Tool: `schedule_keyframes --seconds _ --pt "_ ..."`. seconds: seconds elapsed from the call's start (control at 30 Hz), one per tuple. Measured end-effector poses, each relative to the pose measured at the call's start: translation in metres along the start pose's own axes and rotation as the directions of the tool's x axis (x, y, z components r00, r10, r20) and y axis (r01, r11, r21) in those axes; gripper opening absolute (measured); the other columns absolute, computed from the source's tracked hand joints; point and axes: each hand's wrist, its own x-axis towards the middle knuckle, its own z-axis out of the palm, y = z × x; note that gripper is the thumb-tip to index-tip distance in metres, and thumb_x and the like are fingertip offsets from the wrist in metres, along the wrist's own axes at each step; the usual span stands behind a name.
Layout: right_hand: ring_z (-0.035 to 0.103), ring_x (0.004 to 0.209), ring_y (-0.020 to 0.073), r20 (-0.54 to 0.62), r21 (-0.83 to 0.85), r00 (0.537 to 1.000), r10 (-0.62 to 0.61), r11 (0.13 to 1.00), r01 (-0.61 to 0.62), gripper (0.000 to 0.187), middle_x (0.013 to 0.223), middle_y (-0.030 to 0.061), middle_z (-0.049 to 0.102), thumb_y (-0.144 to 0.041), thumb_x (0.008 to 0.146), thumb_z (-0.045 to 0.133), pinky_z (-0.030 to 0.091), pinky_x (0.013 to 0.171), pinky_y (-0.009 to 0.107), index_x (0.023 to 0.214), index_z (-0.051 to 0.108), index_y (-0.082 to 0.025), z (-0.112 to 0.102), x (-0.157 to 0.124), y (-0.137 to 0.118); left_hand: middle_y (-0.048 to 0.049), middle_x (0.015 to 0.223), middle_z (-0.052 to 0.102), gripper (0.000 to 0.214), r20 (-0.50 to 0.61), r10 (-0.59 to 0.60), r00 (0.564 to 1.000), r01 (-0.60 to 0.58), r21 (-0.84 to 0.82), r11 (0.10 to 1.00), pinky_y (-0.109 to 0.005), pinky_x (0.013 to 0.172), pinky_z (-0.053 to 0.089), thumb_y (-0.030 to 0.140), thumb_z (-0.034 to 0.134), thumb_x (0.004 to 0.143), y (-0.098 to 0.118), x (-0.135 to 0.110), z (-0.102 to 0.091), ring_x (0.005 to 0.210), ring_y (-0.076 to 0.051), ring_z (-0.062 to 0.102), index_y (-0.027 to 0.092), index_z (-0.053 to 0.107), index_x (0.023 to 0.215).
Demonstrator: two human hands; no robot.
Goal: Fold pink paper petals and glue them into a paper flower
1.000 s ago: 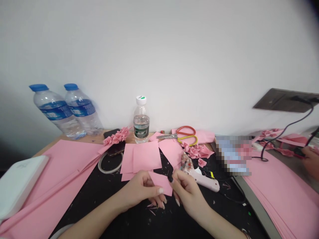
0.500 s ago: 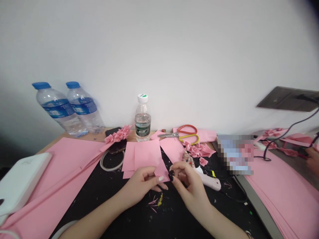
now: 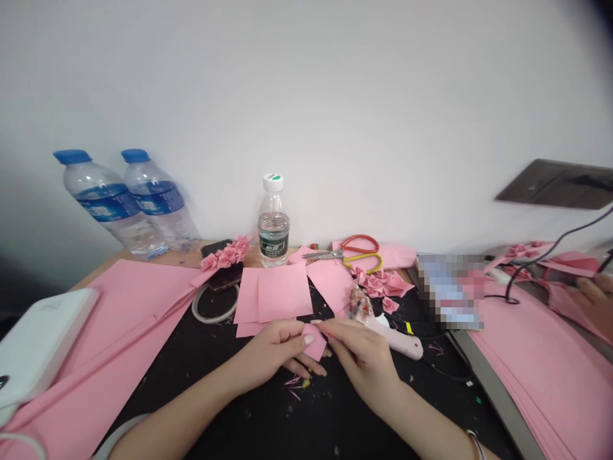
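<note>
My left hand (image 3: 272, 352) and my right hand (image 3: 360, 356) meet over the black mat (image 3: 249, 402) and pinch a small folded piece of pink paper (image 3: 315, 344) between their fingertips. Both hands are closed on it. Just behind them lies a stack of pink paper squares (image 3: 278, 295). A pink glue gun (image 3: 400, 342) lies right beside my right hand.
Two large water bottles (image 3: 129, 201) and a small bottle (image 3: 272, 223) stand by the wall. Scissors (image 3: 352, 254), folded pink flowers (image 3: 380, 286), a tape ring (image 3: 214, 303), a white box (image 3: 41, 342) and large pink sheets (image 3: 541, 370) surround the mat. Another person's hand (image 3: 596, 299) is at far right.
The pink piece has become smaller between my fingers as it was folded, and my hands have closed in around it. The other person's hand at the right has moved further into view.
</note>
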Motion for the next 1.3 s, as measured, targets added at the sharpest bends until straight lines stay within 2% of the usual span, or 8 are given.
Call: schedule_keyframes --seconds 0.2,0.43,0.87,1.03,1.1,1.2,1.3 --pt "0.064 0.097 0.0227 0.113 -0.037 0.993 -0.036 0.998 0.04 0.038 0.105 0.0048 0.068 -0.01 0.089 0.044 0.053 0.086 0.035 0.118 0.058 -0.029 -0.004 -0.002 -0.002 -0.012 0.09 0.071 0.03 0.028 -0.02 0.999 0.022 -0.061 0.998 -0.027 0.068 0.053 0.04 0.056 0.082 0.001 -0.002 -0.002 0.083 -0.023 0.069 0.012 0.062 0.092" --pt "0.053 0.115 0.0195 0.17 -0.039 0.977 -0.13 0.99 0.138 0.044 0.121 0.0091 0.06 -0.004 0.087 0.04 0.046 0.097 0.036 0.127 0.05 -0.021 -0.001 -0.002 0.006 -0.0113 0.095 0.07 0.029 0.053 -0.008 0.999 0.015 -0.143 0.99 -0.022 0.064 0.052 0.035 0.057 0.083 0.002 0.0 -0.009 0.078 -0.019 0.07 0.014 0.064 0.101" --pt "0.047 0.121 0.0177 0.246 -0.009 0.965 -0.085 0.996 0.09 0.049 0.129 0.0065 0.054 -0.002 0.086 0.035 0.042 0.099 0.038 0.127 0.047 -0.024 0.0 -0.001 0.007 -0.0108 0.097 0.07 0.027 0.034 -0.005 0.999 0.007 -0.058 0.998 -0.022 0.066 0.052 0.033 0.063 0.078 0.006 -0.001 -0.011 0.079 -0.019 0.069 0.015 0.067 0.097" --pt "0.051 0.116 0.0189 0.239 0.067 0.97 -0.05 0.997 0.035 0.046 0.125 0.0084 0.057 -0.002 0.084 0.036 0.045 0.095 0.037 0.122 0.051 -0.022 -0.002 -0.001 0.001 -0.0092 0.085 0.072 0.024 0.016 -0.005 1.0 0.004 0.023 1.0 -0.025 0.066 0.052 0.032 0.065 0.075 0.006 -0.001 -0.01 0.081 -0.021 0.069 0.013 0.068 0.09" --pt "0.056 0.109 0.0201 0.197 0.093 0.98 0.007 0.995 -0.025 0.042 0.121 0.0096 0.058 -0.004 0.083 0.037 0.047 0.089 0.036 0.119 0.051 -0.021 -0.004 -0.001 -0.003 -0.0078 0.08 0.073 0.022 0.021 -0.001 1.0 0.0 0.057 0.998 -0.025 0.065 0.052 0.031 0.065 0.075 0.006 -0.001 -0.01 0.079 -0.021 0.069 0.014 0.068 0.088" --pt "0.062 0.08 0.0183 0.114 0.052 0.982 0.151 0.986 -0.158 0.028 0.097 0.0085 0.065 -0.009 0.084 0.04 0.049 0.071 0.031 0.106 0.054 -0.019 -0.006 0.0 -0.007 -0.0083 0.081 0.073 0.02 0.053 -0.013 0.998 0.007 0.113 0.994 -0.025 0.063 0.052 0.031 0.064 0.074 0.007 -0.002 -0.007 0.077 -0.021 0.069 0.013 0.068 0.083" --pt "0.051 0.057 0.0144 0.182 -0.073 0.96 0.214 0.976 -0.204 0.01 0.066 0.0004 0.055 -0.014 0.085 0.044 0.039 0.054 0.025 0.08 0.05 -0.019 -0.006 0.002 -0.009 -0.0097 0.079 0.073 0.023 0.089 -0.044 0.995 0.03 0.156 0.987 -0.025 0.059 0.052 0.033 0.066 0.072 0.007 -0.004 -0.003 0.077 -0.023 0.069 0.011 0.067 0.079"
